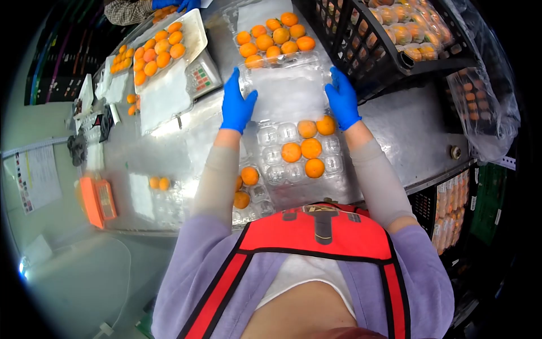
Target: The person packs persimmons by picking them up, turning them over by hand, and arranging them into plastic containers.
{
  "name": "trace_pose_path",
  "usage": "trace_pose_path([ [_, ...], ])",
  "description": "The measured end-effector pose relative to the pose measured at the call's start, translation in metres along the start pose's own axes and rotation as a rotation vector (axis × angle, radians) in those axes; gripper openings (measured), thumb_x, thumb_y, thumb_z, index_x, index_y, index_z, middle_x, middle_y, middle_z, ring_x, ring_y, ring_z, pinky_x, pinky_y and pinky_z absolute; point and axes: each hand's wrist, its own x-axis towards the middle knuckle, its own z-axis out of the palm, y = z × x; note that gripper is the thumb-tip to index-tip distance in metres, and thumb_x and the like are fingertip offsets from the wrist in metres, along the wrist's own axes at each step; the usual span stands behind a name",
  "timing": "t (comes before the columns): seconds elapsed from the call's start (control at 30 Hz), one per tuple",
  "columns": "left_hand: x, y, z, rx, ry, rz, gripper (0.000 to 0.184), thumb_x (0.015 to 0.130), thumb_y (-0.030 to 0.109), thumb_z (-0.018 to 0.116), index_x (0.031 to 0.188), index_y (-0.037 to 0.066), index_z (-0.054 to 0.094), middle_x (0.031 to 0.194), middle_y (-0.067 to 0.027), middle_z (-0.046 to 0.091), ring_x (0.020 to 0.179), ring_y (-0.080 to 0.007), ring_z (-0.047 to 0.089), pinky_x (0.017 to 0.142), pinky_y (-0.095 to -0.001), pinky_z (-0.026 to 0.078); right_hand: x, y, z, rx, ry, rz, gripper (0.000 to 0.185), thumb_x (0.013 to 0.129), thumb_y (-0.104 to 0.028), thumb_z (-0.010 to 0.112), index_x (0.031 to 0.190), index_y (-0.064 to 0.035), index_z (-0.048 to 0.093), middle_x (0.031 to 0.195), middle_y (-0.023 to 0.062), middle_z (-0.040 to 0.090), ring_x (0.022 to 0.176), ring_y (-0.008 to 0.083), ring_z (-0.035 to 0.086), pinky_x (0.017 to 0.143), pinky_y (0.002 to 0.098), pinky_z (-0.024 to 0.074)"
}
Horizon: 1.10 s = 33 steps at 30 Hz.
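Note:
In front of me lies a clear plastic fruit tray [275, 174] with round cups, its lid [291, 96] folded back away from me. Several mandarin-like orange fruits [311, 148] sit in its cups; other cups hold none. My left hand [238, 103], in a blue glove, is at the lid's left edge with fingers stretched out and thumb apart. On the opposite edge is my right hand [342, 99], also blue-gloved, its fingers extended. Both hands seem to touch the lid's sides; firm contact is hard to make out.
Beyond the lid is a filled fruit tray [280, 36]. A scale [202, 76] bears another at the left. At the right stands a black crate [372, 62] of packed fruit. Another person's gloved hand [189, 5] shows at the top.

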Motion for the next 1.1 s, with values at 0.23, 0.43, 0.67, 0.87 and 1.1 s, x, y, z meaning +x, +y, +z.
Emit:
trace_pose_path([
  [0.23,-0.079,0.028,-0.015,-0.003,-0.223,-0.121,0.064,0.079,0.018,0.066,0.136,0.011,0.040,0.135,-0.0199,0.041,0.123,-0.0352,0.043,0.099,-0.0400,0.040,-0.061,-0.020,-0.030,-0.102,-0.086,0.094,0.044,0.085,-0.010,0.055,0.128,-0.0057,0.050,0.120,0.0126,0.055,0.107,0.0221,0.054,0.092,0.0319,0.0424],
  [0.43,-0.095,0.039,-0.012,-0.054,-0.270,-0.143,0.059,0.079,0.014,0.065,0.134,0.011,0.043,0.131,-0.0189,0.044,0.111,-0.0329,0.053,0.089,-0.0368,0.047,-0.109,-0.019,-0.060,-0.128,-0.139,0.312,0.041,0.087,-0.011,0.054,0.128,-0.0054,0.050,0.121,0.0144,0.056,0.109,0.0227,0.055,0.092,0.0307,0.0428],
  [0.67,-0.102,0.045,0.007,-0.157,-0.342,-0.165,0.054,0.077,0.008,0.065,0.129,0.010,0.048,0.126,-0.0151,0.049,0.099,-0.0255,0.059,0.082,-0.0320,0.049,-0.118,-0.014,-0.083,-0.191,-0.139,0.339,0.034,0.090,-0.011,0.053,0.123,-0.0025,0.052,0.114,0.0113,0.061,0.101,0.0201,0.058,0.088,0.0297,0.0452],
  [0.87,-0.110,0.025,0.020,-0.572,-0.300,-0.203,0.056,0.077,0.009,0.067,0.130,0.011,0.049,0.125,-0.0149,0.049,0.110,-0.0287,0.054,0.088,-0.0341,0.048,-0.123,-0.014,-0.100,0.133,-0.030,0.408,0.032,0.089,-0.007,0.054,0.120,-0.0007,0.054,0.113,0.0082,0.060,0.100,0.0158,0.056,0.090,0.0272,0.0434],
  [1.1,-0.100,0.064,-0.002,-0.007,-0.197,0.101,0.044,0.076,0.010,0.068,0.119,0.013,0.059,0.111,-0.0094,0.056,0.102,-0.0246,0.055,0.083,-0.0330,0.046,-0.129,-0.025,-0.108,0.006,0.020,0.286,0.033,0.087,-0.006,0.055,0.120,-0.0002,0.055,0.116,0.0104,0.060,0.103,0.0176,0.056,0.092,0.0284,0.0428],
])
